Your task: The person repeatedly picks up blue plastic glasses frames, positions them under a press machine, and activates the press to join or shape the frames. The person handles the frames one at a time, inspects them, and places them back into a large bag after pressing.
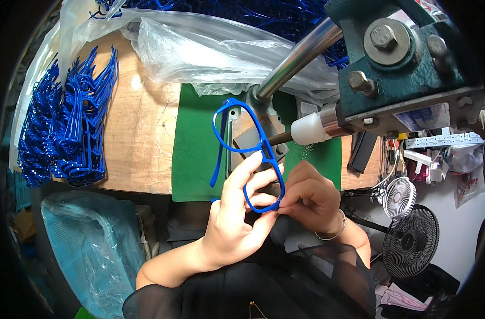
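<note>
A blue eyeglass frame (pixel 261 143) without visible lenses is held up in front of a bench press. My left hand (pixel 234 218) is closed on its near rim, with fingers reaching through that rim's opening and the thumb at its lower edge. My right hand (pixel 310 195) pinches the same rim's lower right corner between thumb and fingertips. One temple arm (pixel 217 162) hangs down on the left side. Just beyond the frame, the press's rod with a white collar (pixel 306 129) points toward the bridge; I cannot tell whether they touch.
A pile of blue eyeglass frames (pixel 75 122) lies on the wooden tabletop (pixel 141 133) at left. A green mat (pixel 194 133) lies under the metal press (pixel 402 69). Clear plastic sheeting (pixel 200 48) covers the back. A blue basket (pixel 88 250) stands lower left; fans (pixel 411 242) stand right.
</note>
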Demonstrator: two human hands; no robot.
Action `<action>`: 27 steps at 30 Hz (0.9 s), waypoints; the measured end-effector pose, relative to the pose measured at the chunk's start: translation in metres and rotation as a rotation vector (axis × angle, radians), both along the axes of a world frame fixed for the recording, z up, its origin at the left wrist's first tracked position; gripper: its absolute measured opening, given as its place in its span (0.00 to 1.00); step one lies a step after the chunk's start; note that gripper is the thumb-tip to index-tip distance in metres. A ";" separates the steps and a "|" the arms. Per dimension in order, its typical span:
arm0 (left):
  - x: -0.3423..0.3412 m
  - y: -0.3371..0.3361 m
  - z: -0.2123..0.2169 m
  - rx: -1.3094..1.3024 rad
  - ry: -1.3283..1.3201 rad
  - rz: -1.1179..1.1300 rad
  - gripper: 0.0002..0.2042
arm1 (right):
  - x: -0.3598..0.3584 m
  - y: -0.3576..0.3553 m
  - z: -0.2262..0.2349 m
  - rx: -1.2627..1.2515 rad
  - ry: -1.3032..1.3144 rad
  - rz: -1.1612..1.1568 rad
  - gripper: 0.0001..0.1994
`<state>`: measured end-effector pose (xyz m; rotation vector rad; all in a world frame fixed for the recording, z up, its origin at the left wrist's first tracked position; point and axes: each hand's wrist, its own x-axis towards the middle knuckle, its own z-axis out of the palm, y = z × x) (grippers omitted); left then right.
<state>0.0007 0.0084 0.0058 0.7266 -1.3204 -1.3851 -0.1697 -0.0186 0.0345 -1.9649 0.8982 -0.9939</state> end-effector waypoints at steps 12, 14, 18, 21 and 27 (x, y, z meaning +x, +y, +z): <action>-0.002 0.002 0.005 0.081 -0.001 0.019 0.41 | 0.003 0.010 -0.009 0.180 -0.118 -0.058 0.06; -0.001 0.002 0.006 0.047 -0.036 0.007 0.41 | 0.004 0.012 -0.005 0.145 -0.115 -0.067 0.06; -0.004 0.002 0.007 0.079 0.085 0.079 0.36 | 0.003 0.011 -0.003 -0.011 -0.015 -0.070 0.07; -0.005 0.003 0.009 0.121 0.123 0.059 0.36 | 0.002 0.013 -0.003 0.000 -0.045 -0.084 0.08; -0.003 0.001 0.010 0.151 0.159 0.029 0.36 | -0.001 0.007 -0.003 0.081 -0.101 -0.002 0.07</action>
